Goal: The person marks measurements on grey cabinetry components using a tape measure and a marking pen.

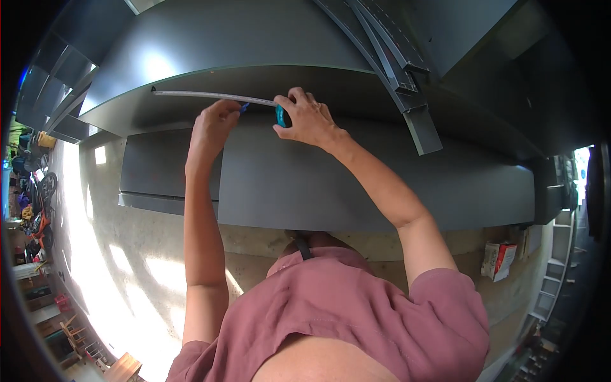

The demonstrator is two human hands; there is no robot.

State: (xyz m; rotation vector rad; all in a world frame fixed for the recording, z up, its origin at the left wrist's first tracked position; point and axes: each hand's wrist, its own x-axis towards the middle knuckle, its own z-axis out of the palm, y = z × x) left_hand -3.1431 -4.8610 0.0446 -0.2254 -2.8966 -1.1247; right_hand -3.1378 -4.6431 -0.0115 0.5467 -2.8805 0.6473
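Note:
My right hand (pixel 310 120) grips a teal tape measure (pixel 280 116) between thumb and fingers. Its pale blade (pixel 203 95) stretches out to the left along the front of a dark grey cabinet (pixel 248 38), below the curved-looking top edge. The dark end of the blade sits near the cabinet's left part. Just under the blade, my left hand (pixel 215 125) is closed in a pinch on a small blue object (pixel 244 107); most of it is hidden by the fingers, and I cannot tell its kind.
Long dark grey strips (pixel 388 60) lie across the cabinet at the upper right, one end jutting towards me. Nearer my body are wide grey panels (pixel 375 184). A red and white box (pixel 499 261) stands on the concrete floor (pixel 121 235) at right. Shelving (pixel 552 274) lines the far right.

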